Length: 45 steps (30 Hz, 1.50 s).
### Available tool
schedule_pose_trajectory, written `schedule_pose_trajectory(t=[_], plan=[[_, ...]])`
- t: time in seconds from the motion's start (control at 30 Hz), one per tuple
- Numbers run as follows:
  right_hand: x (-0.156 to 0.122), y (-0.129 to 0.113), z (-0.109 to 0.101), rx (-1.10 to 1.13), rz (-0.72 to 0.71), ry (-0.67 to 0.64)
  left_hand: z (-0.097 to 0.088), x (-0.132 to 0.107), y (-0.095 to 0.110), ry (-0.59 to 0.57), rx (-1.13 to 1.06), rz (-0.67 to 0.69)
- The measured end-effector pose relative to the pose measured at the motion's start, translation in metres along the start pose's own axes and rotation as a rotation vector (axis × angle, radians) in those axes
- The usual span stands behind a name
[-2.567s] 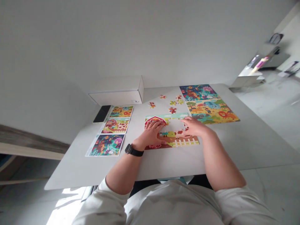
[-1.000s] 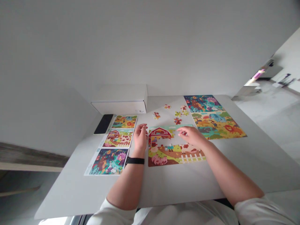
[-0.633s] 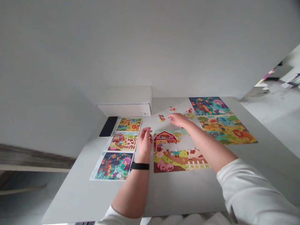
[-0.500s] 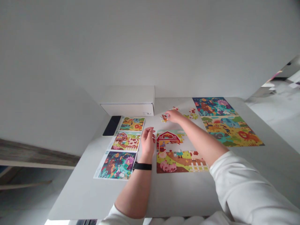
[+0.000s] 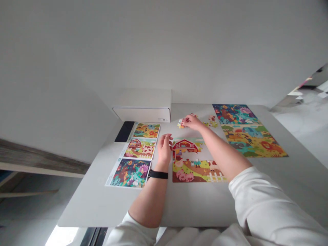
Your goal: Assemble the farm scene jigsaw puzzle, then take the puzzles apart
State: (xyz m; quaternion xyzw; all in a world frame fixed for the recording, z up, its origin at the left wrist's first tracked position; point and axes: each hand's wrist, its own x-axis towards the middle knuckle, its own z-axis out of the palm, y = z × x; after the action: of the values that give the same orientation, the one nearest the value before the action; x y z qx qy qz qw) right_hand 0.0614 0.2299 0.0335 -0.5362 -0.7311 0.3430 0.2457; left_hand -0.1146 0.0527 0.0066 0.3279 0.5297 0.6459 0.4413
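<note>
right hand (image 5: 192, 122) has shifted from over the farm puzzle (image 5: 188, 174) to behind it, now pinching a puzzle piece (image 5: 180, 124). likely light, stiff card: hold by edges, spare the tabs. left hand (image 5: 164, 146) beside the farm puzzle, loosely open, nothing visible in it.

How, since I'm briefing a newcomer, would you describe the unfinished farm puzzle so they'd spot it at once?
On the table, look between the three small prints and the two animal pictures. The farm puzzle shows a red barn and, unlike its neighbours, a gap.
</note>
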Motion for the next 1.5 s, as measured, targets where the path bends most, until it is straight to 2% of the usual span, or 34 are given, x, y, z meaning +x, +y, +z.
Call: schedule_pose_trajectory(t=[0.1, 0.27, 0.4, 0.53, 0.73, 0.97, 1.1, 1.2, 1.3, 1.5], plan=[[-0.037, 0.008, -0.006, 0.272, -0.027, 0.058, 0.003, -0.001, 0.002, -0.046, 0.0, 0.038], [-0.115, 0.027, -0.022, 0.214, -0.133, 0.191, 0.013, -0.012, 0.008, -0.186, 0.011, 0.106], [-0.173, 0.034, -0.031, 0.209, -0.138, 0.153, 0.024, -0.029, 0.007, -0.324, 0.144, 0.159], [-0.207, 0.036, -0.03, 0.264, -0.145, 0.101, 0.034, -0.044, 0.002, -0.455, 0.347, 0.298], [-0.216, 0.038, -0.02, 0.357, -0.206, 0.06, 0.037, -0.05, -0.002, -0.587, 0.486, 0.408], [-0.216, 0.04, -0.016, 0.384, -0.248, 0.065, 0.036, -0.05, -0.002, -0.687, 0.43, 0.345], [-0.216, 0.039, -0.016, 0.318, -0.278, 0.133, 0.034, -0.047, 0.003, -0.656, 0.382, 0.29], [-0.215, 0.041, -0.019, 0.315, -0.263, 0.17, 0.031, -0.047, 0.008, -0.582, 0.31, 0.178], [-0.215, 0.043, -0.02, 0.348, -0.215, 0.148, 0.031, -0.049, 0.013, -0.557, 0.276, 0.098], [-0.216, 0.039, -0.019, 0.417, -0.16, 0.103, 0.031, -0.051, 0.015, -0.564, 0.345, 0.08]])
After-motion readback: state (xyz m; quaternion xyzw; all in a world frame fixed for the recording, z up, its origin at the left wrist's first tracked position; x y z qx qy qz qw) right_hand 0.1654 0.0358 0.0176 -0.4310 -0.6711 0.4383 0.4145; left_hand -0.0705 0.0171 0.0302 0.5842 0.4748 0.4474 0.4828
